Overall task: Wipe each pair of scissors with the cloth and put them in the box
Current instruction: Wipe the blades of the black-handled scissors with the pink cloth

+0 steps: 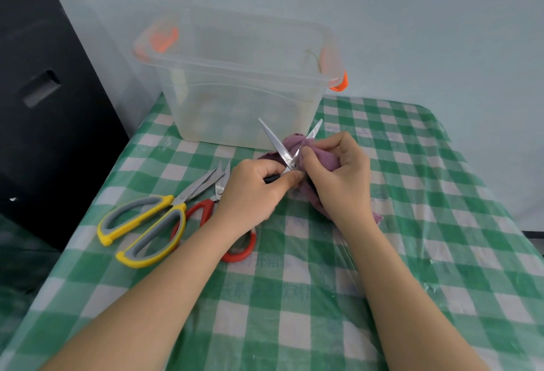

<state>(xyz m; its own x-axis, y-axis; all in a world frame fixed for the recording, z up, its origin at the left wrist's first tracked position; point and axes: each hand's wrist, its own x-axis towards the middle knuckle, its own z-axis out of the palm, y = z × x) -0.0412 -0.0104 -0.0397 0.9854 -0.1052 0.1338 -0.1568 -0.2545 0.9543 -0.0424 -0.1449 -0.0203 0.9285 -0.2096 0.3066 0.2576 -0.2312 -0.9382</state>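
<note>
Home: gingham tablecloth [412, 253], storage box [244, 99].

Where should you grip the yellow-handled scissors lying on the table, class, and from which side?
Take the yellow-handled scissors by the handle loops, coming from the near left. The loops lie open toward that edge, while the closed blades point away toward the box and lie beside the red-handled scissors.

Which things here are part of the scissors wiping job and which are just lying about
Job: black-handled scissors gripped by left hand; purple cloth held by right hand; yellow-handled scissors; red-handled scissors; clear box.
Lying about: black chair; checked tablecloth.
</note>
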